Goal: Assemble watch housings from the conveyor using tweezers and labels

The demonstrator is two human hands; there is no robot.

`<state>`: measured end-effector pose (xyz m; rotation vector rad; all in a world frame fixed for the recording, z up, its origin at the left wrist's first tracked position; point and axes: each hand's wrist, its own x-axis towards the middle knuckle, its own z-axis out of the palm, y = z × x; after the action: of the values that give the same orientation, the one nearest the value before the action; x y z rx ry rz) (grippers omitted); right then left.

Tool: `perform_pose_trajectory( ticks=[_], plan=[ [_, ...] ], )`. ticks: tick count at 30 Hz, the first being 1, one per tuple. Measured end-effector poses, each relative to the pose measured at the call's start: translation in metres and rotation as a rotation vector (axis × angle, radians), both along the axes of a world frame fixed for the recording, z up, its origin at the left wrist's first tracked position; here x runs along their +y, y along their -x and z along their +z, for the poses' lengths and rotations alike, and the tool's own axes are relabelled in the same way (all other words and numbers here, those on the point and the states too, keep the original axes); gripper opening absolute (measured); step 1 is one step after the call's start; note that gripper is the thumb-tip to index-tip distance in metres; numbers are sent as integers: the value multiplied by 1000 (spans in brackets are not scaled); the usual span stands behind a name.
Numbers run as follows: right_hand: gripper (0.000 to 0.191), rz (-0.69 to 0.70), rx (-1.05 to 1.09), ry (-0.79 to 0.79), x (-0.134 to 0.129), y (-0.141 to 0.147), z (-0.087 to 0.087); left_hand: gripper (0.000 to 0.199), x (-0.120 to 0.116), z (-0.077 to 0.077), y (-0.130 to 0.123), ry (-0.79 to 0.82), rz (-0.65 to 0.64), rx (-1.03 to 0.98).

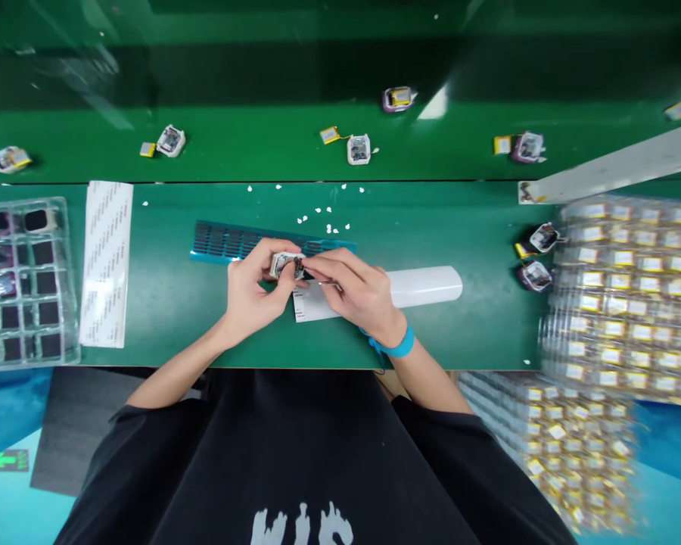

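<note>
My left hand [255,291] holds a small white square device housing [287,264] with its electronics showing, over the green bench. My right hand [355,291] meets it from the right, thumb and forefinger pinched at the housing's right edge. A blue strap circles my right wrist [397,347]. Under the hands lie a white paper sheet [312,304] and a white roll-like piece [425,285]. Just behind the hands lies a blue strip of small dark pads [227,241].
A clear compartment tray [26,284] and a white liner sheet [107,261] sit at left. Stacked trays of yellow batteries [629,288] fill the right, with two housings [536,257] beside them. On the belt behind lie several housings with batteries [359,148]. White scraps [323,219] dot the bench.
</note>
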<state>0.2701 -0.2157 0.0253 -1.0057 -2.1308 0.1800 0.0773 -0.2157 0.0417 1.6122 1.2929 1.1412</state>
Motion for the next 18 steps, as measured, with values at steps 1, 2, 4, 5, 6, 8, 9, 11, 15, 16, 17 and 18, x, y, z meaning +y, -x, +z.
perform_pose_trajectory(
  ticks=[1,2,4,5,6,8,9,11,15,16,17,18],
  plan=[
    [29,-7,27,-9,1,0,0,13,0,0,0,30,-28,-11],
    [28,-22,48,-21,2,0,0,14,1,1,1,68,-64,-35],
    [22,-62,81,-38,3,1,-1,14,2,2,2,158,-140,-125],
    [19,-84,95,-41,3,2,-2,12,2,3,3,211,-176,-187],
    [18,-102,104,-51,3,2,-3,11,3,3,4,265,-208,-250],
    [23,-115,95,-92,3,2,-5,11,5,4,6,371,-256,-362],
    [28,-107,77,-114,2,1,-7,11,6,4,6,414,-266,-406],
    [36,-82,39,-152,2,-1,-10,12,8,4,7,472,-267,-470],
    [33,-27,-27,-164,2,-6,-12,10,9,4,7,525,-261,-524],
    [33,-43,-41,-129,3,-8,-11,11,9,5,7,535,-266,-523],
    [34,-82,-52,-82,4,-9,-10,11,9,6,7,542,-270,-517],
    [34,-135,-60,-38,5,-10,-9,12,9,7,6,546,-269,-507]
  ],
)
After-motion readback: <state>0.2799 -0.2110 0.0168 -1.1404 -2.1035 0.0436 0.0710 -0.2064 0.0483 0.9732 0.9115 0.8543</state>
